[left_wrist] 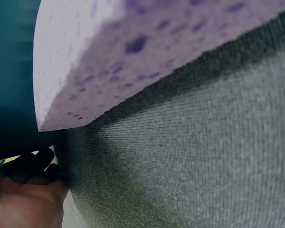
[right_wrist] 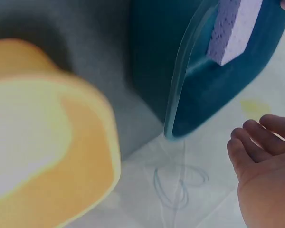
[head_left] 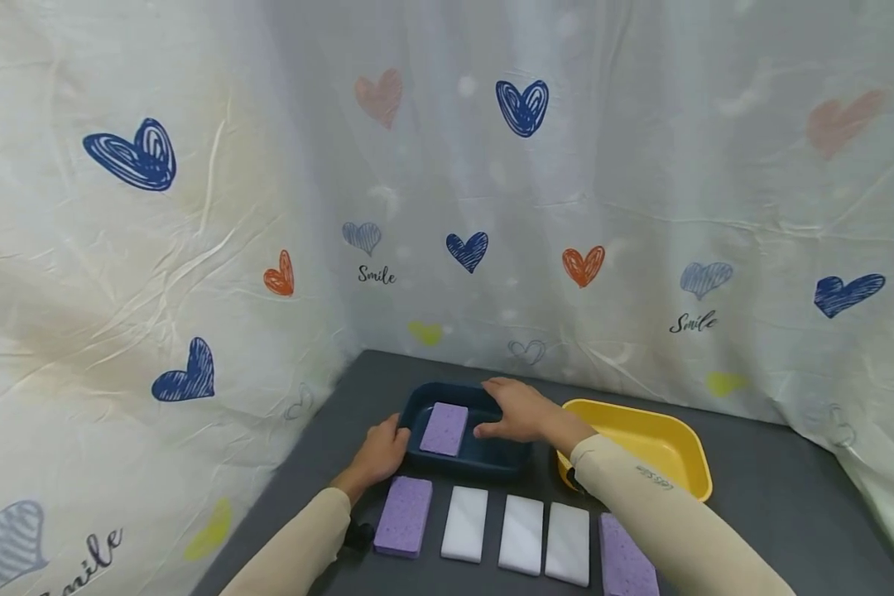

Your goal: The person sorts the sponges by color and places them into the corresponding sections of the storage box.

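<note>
A dark blue tray [head_left: 492,462] holds a purple sponge [head_left: 444,429] in its left half. My left hand [head_left: 376,454] rests at the tray's left edge, its fingers loosely bent beside the wall in the left wrist view; how firmly they touch is unclear. Over the tray's right part my right hand [head_left: 525,411] is spread, thumb and fingers apart, with nothing between them. In the right wrist view its relaxed fingers [right_wrist: 261,142] show a gap from the rim. Close to my left wrist lies another purple sponge [head_left: 405,515], large in the left wrist view.
A yellow tray [head_left: 659,447] stands right of the blue one, partly behind my right forearm. White sponges [head_left: 464,524] lie in a row along the front of the grey table [head_left: 782,505], with a purple sponge [head_left: 626,563] at the row's right end. A heart-printed curtain [head_left: 447,182] hangs behind.
</note>
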`<state>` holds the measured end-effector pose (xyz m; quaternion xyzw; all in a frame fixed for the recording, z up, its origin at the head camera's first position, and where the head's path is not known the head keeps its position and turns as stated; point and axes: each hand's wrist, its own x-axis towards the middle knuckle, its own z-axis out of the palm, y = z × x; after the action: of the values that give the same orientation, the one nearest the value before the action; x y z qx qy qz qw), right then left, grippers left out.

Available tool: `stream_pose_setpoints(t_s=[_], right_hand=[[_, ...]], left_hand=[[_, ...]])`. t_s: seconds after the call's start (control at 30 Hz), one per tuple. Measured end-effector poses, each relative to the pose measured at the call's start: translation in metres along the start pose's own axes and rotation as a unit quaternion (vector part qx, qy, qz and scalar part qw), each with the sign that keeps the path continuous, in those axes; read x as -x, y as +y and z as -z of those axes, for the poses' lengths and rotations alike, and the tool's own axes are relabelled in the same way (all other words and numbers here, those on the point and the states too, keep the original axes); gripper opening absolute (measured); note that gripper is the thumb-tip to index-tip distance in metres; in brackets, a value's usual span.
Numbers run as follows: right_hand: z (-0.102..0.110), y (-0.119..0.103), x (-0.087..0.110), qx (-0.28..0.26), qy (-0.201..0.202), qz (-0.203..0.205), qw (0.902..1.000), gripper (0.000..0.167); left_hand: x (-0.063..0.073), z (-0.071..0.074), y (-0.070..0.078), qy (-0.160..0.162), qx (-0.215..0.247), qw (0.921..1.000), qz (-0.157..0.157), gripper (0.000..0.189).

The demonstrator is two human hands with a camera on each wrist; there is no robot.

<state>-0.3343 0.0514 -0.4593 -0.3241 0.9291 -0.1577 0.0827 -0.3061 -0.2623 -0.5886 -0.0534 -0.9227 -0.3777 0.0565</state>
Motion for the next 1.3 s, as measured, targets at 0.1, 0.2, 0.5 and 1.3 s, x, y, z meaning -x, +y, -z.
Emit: stream_pose_setpoints(t_s=[0.1, 0.2, 0.5, 1.3], right_hand=[[0.007, 0.004, 0.009, 0.004, 0.007, 0.004, 1.0, 0.091], [0.014, 0.007, 0.019, 0.011, 0.011, 0.006, 0.9999, 0.09], [0.029, 0.02, 0.048, 0.036, 0.011, 0.014, 0.9992, 0.091], [0.044, 0.05, 0.142, 0.028, 0.034, 0.001, 0.999, 0.086]], left_hand=[[0.002, 0.003, 0.004, -0.006, 0.004, 0.9999, 0.011, 0.029], [0.003, 0.003, 0.005, 0.0, -0.001, 1.0, 0.003, 0.031], [0.013, 0.012, 0.027, 0.001, 0.011, 0.9999, -0.003, 0.039], [0.013, 0.014, 0.04, -0.008, 0.005, 0.9992, 0.039, 0.029]])
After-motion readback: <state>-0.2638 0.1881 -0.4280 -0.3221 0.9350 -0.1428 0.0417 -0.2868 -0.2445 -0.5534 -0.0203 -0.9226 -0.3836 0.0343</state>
